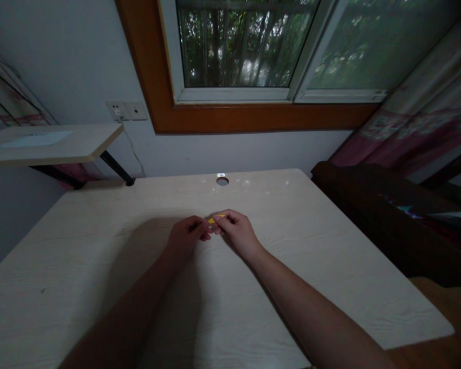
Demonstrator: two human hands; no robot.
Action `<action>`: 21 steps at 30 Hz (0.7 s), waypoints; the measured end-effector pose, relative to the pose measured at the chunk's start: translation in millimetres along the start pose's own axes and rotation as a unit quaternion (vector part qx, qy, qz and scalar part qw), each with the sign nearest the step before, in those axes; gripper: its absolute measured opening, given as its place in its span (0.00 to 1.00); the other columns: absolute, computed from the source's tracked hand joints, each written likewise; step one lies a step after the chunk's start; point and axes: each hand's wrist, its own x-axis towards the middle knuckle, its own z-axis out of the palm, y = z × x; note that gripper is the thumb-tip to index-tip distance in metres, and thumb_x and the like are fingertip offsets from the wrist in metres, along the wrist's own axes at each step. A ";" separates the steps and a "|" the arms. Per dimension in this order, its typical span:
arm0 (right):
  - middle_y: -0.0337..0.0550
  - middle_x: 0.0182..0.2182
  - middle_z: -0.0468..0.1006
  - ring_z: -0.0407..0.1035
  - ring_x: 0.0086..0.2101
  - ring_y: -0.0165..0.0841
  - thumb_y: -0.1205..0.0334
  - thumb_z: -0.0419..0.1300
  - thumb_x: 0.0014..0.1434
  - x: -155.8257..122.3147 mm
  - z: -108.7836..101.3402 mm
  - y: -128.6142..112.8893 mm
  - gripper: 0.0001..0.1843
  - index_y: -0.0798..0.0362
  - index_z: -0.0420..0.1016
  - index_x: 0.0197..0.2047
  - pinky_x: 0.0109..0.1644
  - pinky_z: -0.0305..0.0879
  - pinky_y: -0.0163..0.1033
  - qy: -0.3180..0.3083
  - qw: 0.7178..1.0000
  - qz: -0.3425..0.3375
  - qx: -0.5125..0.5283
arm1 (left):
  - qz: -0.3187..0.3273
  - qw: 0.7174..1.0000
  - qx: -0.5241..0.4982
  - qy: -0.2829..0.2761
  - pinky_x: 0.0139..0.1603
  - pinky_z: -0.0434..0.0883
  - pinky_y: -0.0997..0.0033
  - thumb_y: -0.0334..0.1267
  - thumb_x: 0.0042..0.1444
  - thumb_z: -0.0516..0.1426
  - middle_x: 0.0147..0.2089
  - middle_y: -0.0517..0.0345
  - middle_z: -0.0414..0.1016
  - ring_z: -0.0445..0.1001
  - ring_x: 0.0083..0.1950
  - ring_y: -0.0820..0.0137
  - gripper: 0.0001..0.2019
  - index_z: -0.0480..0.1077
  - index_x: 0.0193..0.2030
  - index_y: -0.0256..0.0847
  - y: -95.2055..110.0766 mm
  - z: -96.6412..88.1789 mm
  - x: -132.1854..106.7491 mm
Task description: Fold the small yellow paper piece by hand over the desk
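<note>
Left hand [182, 237] and right hand [238, 231], nearly closed, are pinching a yellow object [211, 221] between them, apparently manipulating it, needing steadiness.

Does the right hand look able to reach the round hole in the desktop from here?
Probably yes: the round hole lies just beyond the right hand, with nothing visible standing between them. That hand seems to be pinching a small yellow piece, though, which may need releasing first.
</note>
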 end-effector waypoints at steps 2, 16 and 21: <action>0.43 0.27 0.79 0.70 0.24 0.28 0.52 0.66 0.54 -0.6 0.8 0.5 0.14 0.56 0.77 0.34 0.29 0.64 0.34 -0.005 1.000 0.003 0.003 | 0.002 1.000 0.000 0.017 0.33 0.72 0.72 0.45 0.56 0.59 0.29 0.59 0.78 0.76 0.29 0.71 0.10 0.74 0.34 0.39 -2.4 -2.1 1.2; 0.43 0.28 0.79 0.72 0.29 0.30 0.53 0.63 0.57 0.4 -0.9 12.1 0.12 0.55 0.77 0.35 0.35 0.67 0.35 -0.065 0.997 -0.005 -0.049 | 0.022 0.999 -0.014 0.040 0.32 0.72 0.72 0.42 0.56 0.58 0.27 0.59 0.77 0.74 0.28 0.72 0.09 0.74 0.33 0.38 -0.4 -3.6 3.5; 0.43 0.28 0.80 0.73 0.29 0.31 0.53 0.65 0.55 0.0 0.7 9.8 0.12 0.55 0.77 0.34 0.36 0.69 0.36 -0.054 0.998 -0.002 -0.026 | 0.020 0.998 -0.037 0.052 0.34 0.72 0.72 0.44 0.57 0.58 0.29 0.58 0.77 0.74 0.29 0.72 0.11 0.75 0.36 0.38 -1.6 -3.6 5.3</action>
